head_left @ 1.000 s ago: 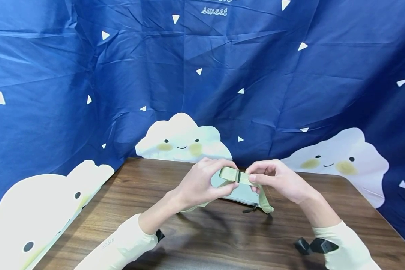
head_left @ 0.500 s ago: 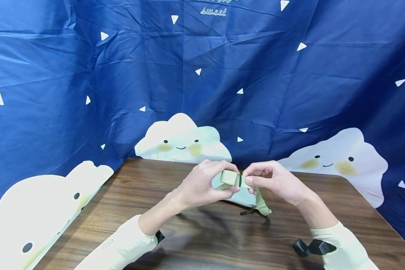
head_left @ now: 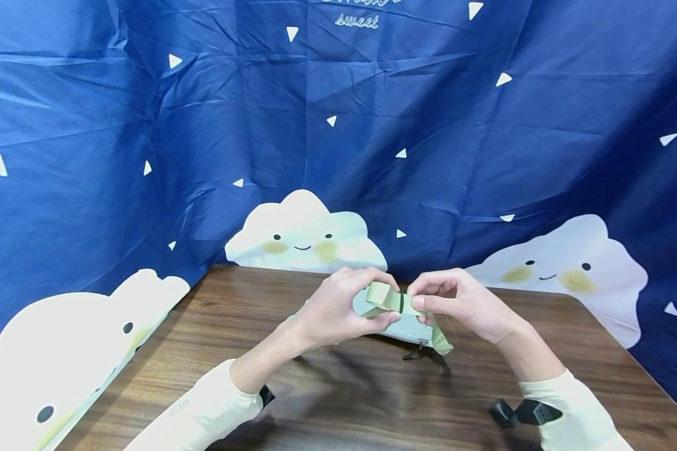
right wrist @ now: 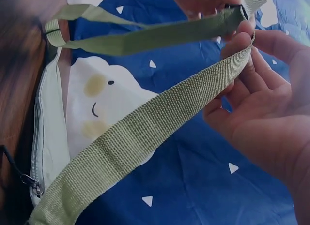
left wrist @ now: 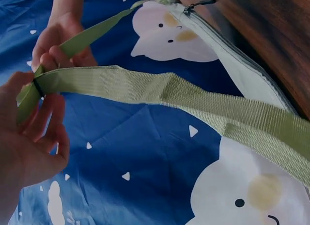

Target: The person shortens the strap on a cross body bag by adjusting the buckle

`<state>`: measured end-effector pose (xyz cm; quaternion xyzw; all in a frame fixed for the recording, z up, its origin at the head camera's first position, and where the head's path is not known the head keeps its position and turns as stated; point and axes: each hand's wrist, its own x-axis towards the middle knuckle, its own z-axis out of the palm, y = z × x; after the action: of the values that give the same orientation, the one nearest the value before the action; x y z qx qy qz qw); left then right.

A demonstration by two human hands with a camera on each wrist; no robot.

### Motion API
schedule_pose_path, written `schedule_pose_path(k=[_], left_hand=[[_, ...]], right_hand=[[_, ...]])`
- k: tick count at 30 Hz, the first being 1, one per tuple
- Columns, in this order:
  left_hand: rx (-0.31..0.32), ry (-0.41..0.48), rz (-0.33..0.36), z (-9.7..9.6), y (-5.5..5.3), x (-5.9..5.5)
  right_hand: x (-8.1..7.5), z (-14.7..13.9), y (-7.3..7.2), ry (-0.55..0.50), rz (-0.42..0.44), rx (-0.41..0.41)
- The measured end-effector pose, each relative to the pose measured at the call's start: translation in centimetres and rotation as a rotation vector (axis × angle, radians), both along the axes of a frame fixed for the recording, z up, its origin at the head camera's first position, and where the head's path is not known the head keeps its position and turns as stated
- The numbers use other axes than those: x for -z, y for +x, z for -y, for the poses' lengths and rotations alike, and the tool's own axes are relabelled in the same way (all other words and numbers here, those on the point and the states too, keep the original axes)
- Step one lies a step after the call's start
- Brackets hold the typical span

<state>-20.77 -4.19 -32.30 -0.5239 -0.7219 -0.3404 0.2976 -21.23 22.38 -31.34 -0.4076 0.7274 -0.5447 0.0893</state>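
Note:
A light green webbing strap (head_left: 379,294) is raised above the table and runs through a narrow black slider (head_left: 401,302). Thumb and fingertips of my left hand (head_left: 335,308) pinch the slider, with a loop of strap standing out inside the grip. Just to the right, my right hand (head_left: 469,305) pinches the strap between thumb and forefinger. In the right wrist view the strap (right wrist: 140,118) drops from those fingers toward a pale zippered bag (right wrist: 52,123). Behind the hands in the head view, the bag (head_left: 409,329) is partly hidden. Its dark zipper pull (right wrist: 30,182) hangs at one end.
The brown wooden table (head_left: 338,407) lies under the hands. A blue cloth (head_left: 372,156) with white triangles and smiling clouds hangs behind it. Black wrist devices (head_left: 527,413) are on the sleeves.
The strap loop by my left hand has shifted and bent slightly. My right fingertips have moved a little closer to the slider. The hanging strap on the right has swung slightly.

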Motion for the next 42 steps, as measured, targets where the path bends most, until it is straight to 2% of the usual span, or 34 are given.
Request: schedule_pose_path(k=[3,10,13,17,22,28,30,36,42], left_hand=[[-0.051,-0.032,-0.04,-0.1,0.0,0.2],[-0.139,-0.072,-0.171,-0.2,-0.1,0.4],[-0.156,-0.057,-0.178,-0.3,-0.1,0.5],[-0.185,0.001,-0.166,-0.4,-0.1,0.4],[-0.21,0.035,-0.179,-0.3,-0.1,0.4],[-0.215,-0.012,-0.199,-0.2,-0.2,0.4],[-0.225,-0.029,-0.188,-0.1,-0.4,0.5],[-0.236,-0.086,-0.134,0.3,-1.2,0.7],[-0.275,-0.156,-0.108,0.9,-1.8,0.7]], right_hand=[[-0.1,0.5,0.3,0.011,-0.009,0.009],[-0.4,1.6,1.3,0.105,-0.008,0.115],[-0.3,1.9,1.5,0.064,0.012,0.127],[-0.3,2.0,1.6,-0.043,0.07,0.119],[-0.4,2.1,1.4,-0.152,0.161,0.048],[-1.1,1.5,1.5,-0.312,0.289,-0.04],[-1.5,1.1,1.6,-0.388,0.297,-0.067],[-2.4,-0.5,1.4,-0.593,0.262,-0.216],[-2.9,-2.0,1.1,-0.705,0.267,-0.299]])
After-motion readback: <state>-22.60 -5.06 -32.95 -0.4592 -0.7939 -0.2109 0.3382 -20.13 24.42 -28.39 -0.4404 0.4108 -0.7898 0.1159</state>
